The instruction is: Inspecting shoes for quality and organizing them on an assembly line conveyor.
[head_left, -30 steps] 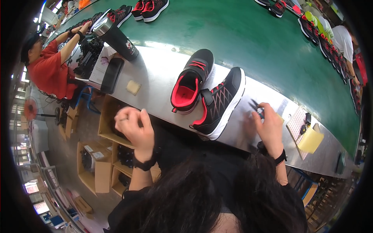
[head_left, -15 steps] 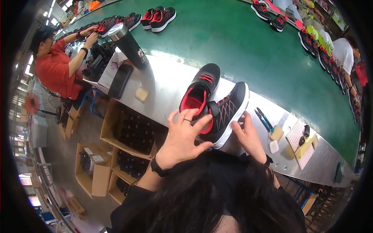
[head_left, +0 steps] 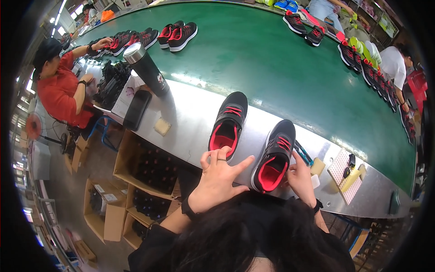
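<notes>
Two black sneakers with red lining and red laces stand upright, side by side, on the metal table edge, toes pointing away from me. My left hand (head_left: 218, 179) is open, its fingers spread and its fingertips at the heel of the left sneaker (head_left: 230, 119). The thumb and index finger reach into the gap between the shoes. My right hand (head_left: 301, 177) is beside the outer side of the right sneaker (head_left: 277, 147), index finger stretched along it. Its fingers are apart, with some hidden; whether they touch the shoe is hard to tell.
Pliers-like snips (head_left: 303, 154), a yellowish block (head_left: 317, 166) and a pink dotted board (head_left: 344, 177) lie to the right. A dark tumbler (head_left: 149, 72) and a black case (head_left: 137, 110) stand left. Shoes line the green belt (head_left: 244, 50). A co-worker in red (head_left: 63, 93) sits left.
The right sneaker, tilted against the left one before, now stands upright and apart, turned toe away. The left sneaker sits straighter. My right hand has shifted right along the shoe.
</notes>
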